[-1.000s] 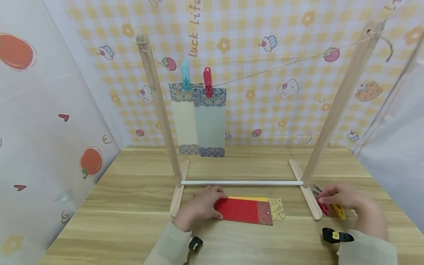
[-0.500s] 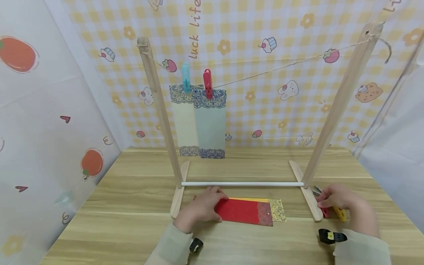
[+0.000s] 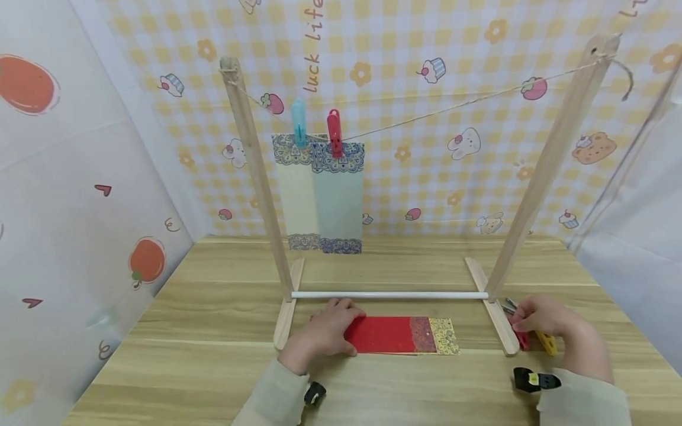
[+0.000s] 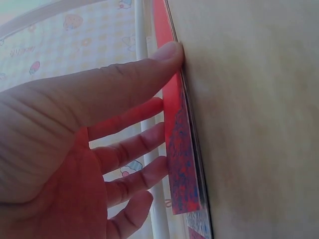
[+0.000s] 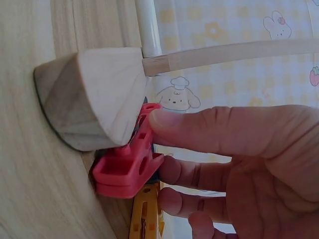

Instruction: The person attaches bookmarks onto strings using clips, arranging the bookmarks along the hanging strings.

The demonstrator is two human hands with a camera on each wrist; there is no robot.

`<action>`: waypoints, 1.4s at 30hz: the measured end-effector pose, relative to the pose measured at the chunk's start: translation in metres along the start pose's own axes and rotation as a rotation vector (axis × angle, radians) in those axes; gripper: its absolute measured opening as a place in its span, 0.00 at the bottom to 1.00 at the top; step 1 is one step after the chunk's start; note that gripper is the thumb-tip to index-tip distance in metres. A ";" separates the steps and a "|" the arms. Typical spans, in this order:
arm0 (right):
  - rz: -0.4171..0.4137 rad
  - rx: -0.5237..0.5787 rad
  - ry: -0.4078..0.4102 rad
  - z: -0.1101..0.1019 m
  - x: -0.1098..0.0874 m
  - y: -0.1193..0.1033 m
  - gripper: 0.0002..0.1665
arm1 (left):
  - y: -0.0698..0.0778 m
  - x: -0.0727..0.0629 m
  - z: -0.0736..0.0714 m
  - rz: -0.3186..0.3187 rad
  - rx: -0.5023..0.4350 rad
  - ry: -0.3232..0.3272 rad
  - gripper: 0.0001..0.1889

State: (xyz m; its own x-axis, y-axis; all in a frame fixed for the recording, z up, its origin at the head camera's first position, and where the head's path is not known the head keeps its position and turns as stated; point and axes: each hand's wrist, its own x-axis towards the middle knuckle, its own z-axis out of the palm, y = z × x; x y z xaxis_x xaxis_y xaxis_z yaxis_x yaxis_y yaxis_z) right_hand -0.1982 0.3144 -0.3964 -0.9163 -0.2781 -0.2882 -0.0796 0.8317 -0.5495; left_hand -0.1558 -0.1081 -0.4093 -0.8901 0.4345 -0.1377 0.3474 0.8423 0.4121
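Note:
My left hand (image 3: 327, 328) pinches a red paper card (image 3: 383, 334) across its width, thumb on the near edge and fingers at the far side. The card has a patterned band at its right end and lies over a yellow card (image 3: 446, 336), whose patterned end sticks out. In the left wrist view, the thumb crosses the edge of the red card (image 4: 173, 99). At the right, my right hand (image 3: 549, 316) holds a red clothespin (image 5: 124, 172) between thumb and fingers, close against the wooden foot. A yellow clothespin (image 5: 145, 214) lies beside it.
A wooden stand with two posts (image 3: 549, 160) and a white crossbar (image 3: 389, 294) carries a string (image 3: 426, 115). From it hang a cream card (image 3: 298, 195) under a blue clothespin (image 3: 299, 121) and a pale green card (image 3: 340, 204) under another red clothespin (image 3: 334, 133).
The red card has turned and shifted slightly away from me, now lying nearly in line with the yellow card. My right hand stays at the clothespins, with only slight movement.

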 end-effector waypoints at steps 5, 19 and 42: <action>-0.008 0.033 0.009 -0.002 0.001 0.002 0.05 | 0.000 0.000 0.000 -0.006 0.006 0.008 0.34; -0.089 0.204 0.104 -0.003 0.004 0.008 0.23 | 0.001 0.001 0.000 0.003 0.010 0.026 0.35; -0.156 0.348 0.244 -0.004 -0.004 0.016 0.29 | 0.004 -0.001 -0.011 0.087 0.009 0.138 0.12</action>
State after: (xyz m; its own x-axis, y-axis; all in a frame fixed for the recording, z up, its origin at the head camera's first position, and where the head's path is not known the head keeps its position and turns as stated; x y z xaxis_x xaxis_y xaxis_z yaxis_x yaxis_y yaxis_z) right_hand -0.1971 0.3309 -0.4011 -0.9728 -0.2315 -0.0105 -0.1259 0.5661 -0.8147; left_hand -0.1572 -0.1087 -0.3980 -0.8882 0.4589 0.0237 0.4275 0.8064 0.4085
